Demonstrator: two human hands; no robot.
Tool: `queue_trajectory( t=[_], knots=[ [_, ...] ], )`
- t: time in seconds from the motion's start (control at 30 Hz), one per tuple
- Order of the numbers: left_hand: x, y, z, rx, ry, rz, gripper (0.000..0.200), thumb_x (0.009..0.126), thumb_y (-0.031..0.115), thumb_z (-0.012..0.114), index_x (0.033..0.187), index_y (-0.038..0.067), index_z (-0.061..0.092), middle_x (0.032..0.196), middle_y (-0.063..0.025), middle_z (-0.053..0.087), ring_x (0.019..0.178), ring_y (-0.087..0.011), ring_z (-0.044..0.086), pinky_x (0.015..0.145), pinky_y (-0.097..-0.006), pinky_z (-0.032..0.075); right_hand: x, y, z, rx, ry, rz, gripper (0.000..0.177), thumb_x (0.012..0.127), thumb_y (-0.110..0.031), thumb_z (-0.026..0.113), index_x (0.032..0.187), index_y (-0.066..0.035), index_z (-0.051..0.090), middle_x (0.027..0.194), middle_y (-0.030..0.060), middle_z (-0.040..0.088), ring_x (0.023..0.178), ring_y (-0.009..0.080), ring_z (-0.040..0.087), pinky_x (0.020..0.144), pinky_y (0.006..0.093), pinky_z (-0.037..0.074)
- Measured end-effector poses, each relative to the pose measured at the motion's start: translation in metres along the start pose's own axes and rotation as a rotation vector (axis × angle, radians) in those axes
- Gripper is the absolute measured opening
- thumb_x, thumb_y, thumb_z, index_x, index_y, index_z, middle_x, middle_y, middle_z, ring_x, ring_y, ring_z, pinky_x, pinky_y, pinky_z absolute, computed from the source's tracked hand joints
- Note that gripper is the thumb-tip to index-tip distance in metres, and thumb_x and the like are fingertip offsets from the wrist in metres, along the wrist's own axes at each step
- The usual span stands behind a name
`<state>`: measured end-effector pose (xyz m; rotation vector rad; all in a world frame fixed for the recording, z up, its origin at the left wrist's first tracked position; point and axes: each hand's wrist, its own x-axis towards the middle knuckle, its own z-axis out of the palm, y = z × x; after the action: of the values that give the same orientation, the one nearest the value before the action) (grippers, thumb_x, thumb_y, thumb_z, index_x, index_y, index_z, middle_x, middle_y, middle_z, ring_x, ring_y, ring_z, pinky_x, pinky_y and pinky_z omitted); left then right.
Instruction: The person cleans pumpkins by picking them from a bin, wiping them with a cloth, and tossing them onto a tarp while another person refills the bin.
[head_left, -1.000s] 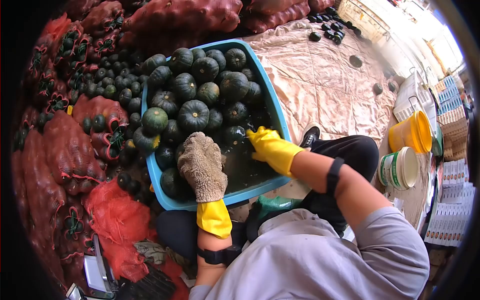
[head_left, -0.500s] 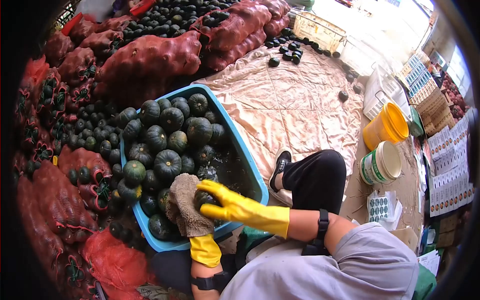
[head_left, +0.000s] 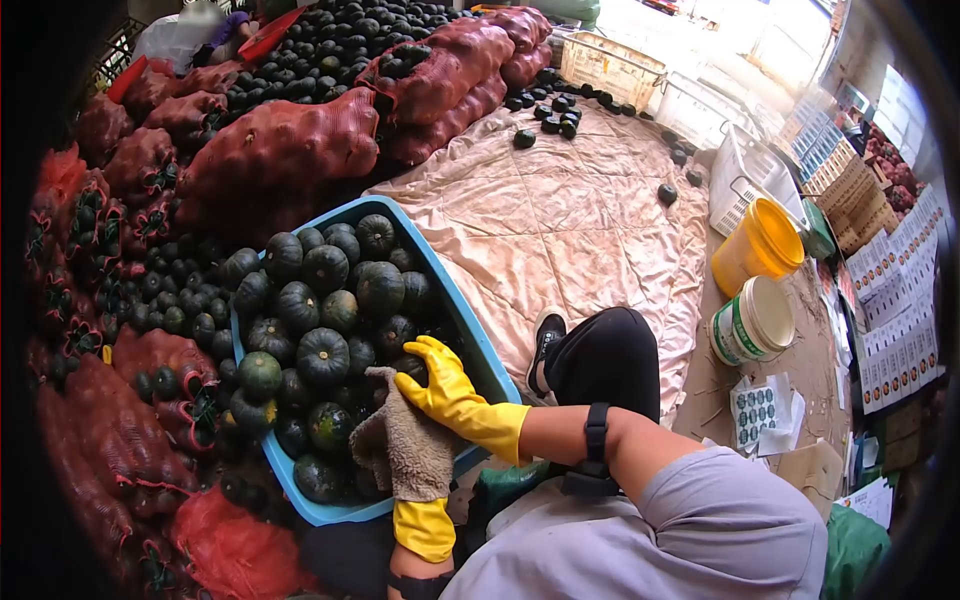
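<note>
My right hand, in a yellow rubber glove, curls its fingers and thumb around a dark green squash, partly hidden by the glove. Just below it is my left hand, its fingers hidden under a fuzzy brown cloth wrapped over them; only the yellow cuff shows. The cloth touches the underside of the squash, and a loose corner hangs to the left. Both hands are over the near right part of a blue tub, heaped with dark green squashes. Dark water shows by its right side.
Red mesh sacks and loose squashes crowd the left and back. A pinkish quilted sheet covers the floor ahead. On the right stand a yellow bucket, a white bucket and crates. Another person sits back left.
My right hand has risen a little with the squash, its fingers further round it. The cloth has slipped lower, one corner spreading left. The whole view has shifted slightly.
</note>
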<state>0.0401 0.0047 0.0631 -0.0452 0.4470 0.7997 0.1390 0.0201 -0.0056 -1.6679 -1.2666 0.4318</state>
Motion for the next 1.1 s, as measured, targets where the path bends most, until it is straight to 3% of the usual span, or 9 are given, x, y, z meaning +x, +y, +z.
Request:
queue_trajectory(
  t=[0.13, 0.23, 0.33, 0.5, 0.57, 0.73, 0.9, 0.97, 1.1],
  knots=[
    [-0.016, 0.006, -0.009, 1.060, -0.091, 0.649, 0.058, 0.108, 0.044, 0.061, 0.156, 0.013, 0.048, 0.149, -0.0084, 0.059, 0.135, -0.0257, 0.059, 0.118, -0.0418, 0.047, -0.026, -0.027, -0.037, 0.281, -0.459, -0.312, 0.051, 0.096, -0.037, 0.080, 0.137, -0.009, 0.068, 0.139, 0.0221, 0.066, 0.131, 0.0427, 0.062, 0.112, 0.0465, 0.050],
    [-0.019, 0.013, 0.002, 0.744, 0.006, 0.504, 0.050, 0.105, 0.028, 0.061, 0.150, 0.010, 0.052, 0.135, -0.0093, 0.063, 0.125, -0.0258, 0.063, 0.110, -0.0403, 0.051, -0.006, -0.014, -0.028, 0.357, -0.433, -0.058, 0.048, 0.092, -0.028, 0.083, 0.134, -0.008, 0.069, 0.133, 0.0219, 0.069, 0.124, 0.0423, 0.066, 0.107, 0.0479, 0.052],
    [-0.011, 0.029, -0.001, 2.521, 0.300, 0.760, 0.035, 0.094, 0.021, 0.065, 0.127, 0.010, 0.067, 0.107, -0.0139, 0.069, 0.102, -0.0311, 0.070, 0.090, -0.0413, 0.057, -0.030, -0.051, -0.032, 0.120, -0.291, -0.359, 0.039, 0.093, -0.016, 0.079, 0.129, -0.006, 0.071, 0.129, 0.0228, 0.069, 0.119, 0.0450, 0.066, 0.105, 0.0495, 0.053],
    [-0.025, 0.034, -0.051, 2.007, 0.197, 1.021, 0.034, 0.091, 0.021, 0.070, 0.122, 0.009, 0.064, 0.106, -0.0150, 0.069, 0.100, -0.0339, 0.069, 0.088, -0.0427, 0.056, -0.010, -0.039, -0.031, 1.023, -0.566, 0.618, 0.041, 0.108, -0.015, 0.066, 0.149, -0.010, 0.062, 0.147, 0.0084, 0.065, 0.119, 0.0156, 0.066, 0.105, 0.0304, 0.052],
    [-0.013, 0.012, -0.060, 1.773, 0.474, 1.085, 0.043, 0.087, 0.019, 0.073, 0.126, 0.008, 0.063, 0.109, -0.0150, 0.069, 0.103, -0.0346, 0.068, 0.092, -0.0432, 0.056, -0.019, -0.041, -0.018, 1.083, -0.234, 0.537, 0.045, 0.106, -0.015, 0.069, 0.150, -0.007, 0.059, 0.139, 0.0101, 0.068, 0.119, 0.0168, 0.066, 0.105, 0.0327, 0.053],
    [-0.037, 0.032, -0.023, 2.114, 0.373, 0.991, 0.065, 0.077, 0.014, 0.082, 0.138, 0.007, 0.061, 0.116, -0.0150, 0.070, 0.112, -0.0363, 0.067, 0.101, -0.0444, 0.054, -0.022, -0.031, -0.048, 0.053, -0.620, -0.107, 0.083, 0.085, -0.023, 0.090, 0.157, -0.009, 0.051, 0.134, 0.0252, 0.067, 0.126, 0.0401, 0.067, 0.107, 0.0436, 0.053],
    [-0.017, 0.024, -0.062, 1.924, 0.396, 1.116, 0.065, 0.077, 0.015, 0.087, 0.137, 0.007, 0.062, 0.132, -0.0152, 0.064, 0.124, -0.0330, 0.064, 0.110, -0.0451, 0.051, -0.035, -0.038, -0.035, 0.991, -0.584, 0.783, 0.077, 0.092, -0.041, 0.085, 0.154, -0.007, 0.052, 0.130, 0.0142, 0.071, 0.118, 0.0236, 0.069, 0.101, 0.0350, 0.057],
    [0.003, 0.001, -0.084, 1.384, 0.602, 1.026, 0.066, 0.077, 0.013, 0.089, 0.137, 0.007, 0.062, 0.136, -0.0161, 0.062, 0.128, -0.0318, 0.063, 0.111, -0.0449, 0.051, -0.042, 0.000, -0.021, 0.338, -0.564, 0.378, 0.080, 0.091, -0.037, 0.087, 0.155, -0.007, 0.051, 0.136, 0.0176, 0.068, 0.123, 0.0303, 0.067, 0.106, 0.0386, 0.055],
    [-0.035, 0.027, -0.041, 2.085, 0.424, 0.959, 0.059, 0.078, 0.006, 0.084, 0.135, 0.012, 0.067, 0.122, -0.0168, 0.070, 0.120, -0.0355, 0.066, 0.106, -0.0457, 0.052, -0.021, -0.032, -0.047, 0.090, -0.609, -0.142, 0.081, 0.079, -0.018, 0.091, 0.151, -0.009, 0.055, 0.142, 0.0264, 0.062, 0.133, 0.0455, 0.059, 0.113, 0.0493, 0.049]
  ],
)
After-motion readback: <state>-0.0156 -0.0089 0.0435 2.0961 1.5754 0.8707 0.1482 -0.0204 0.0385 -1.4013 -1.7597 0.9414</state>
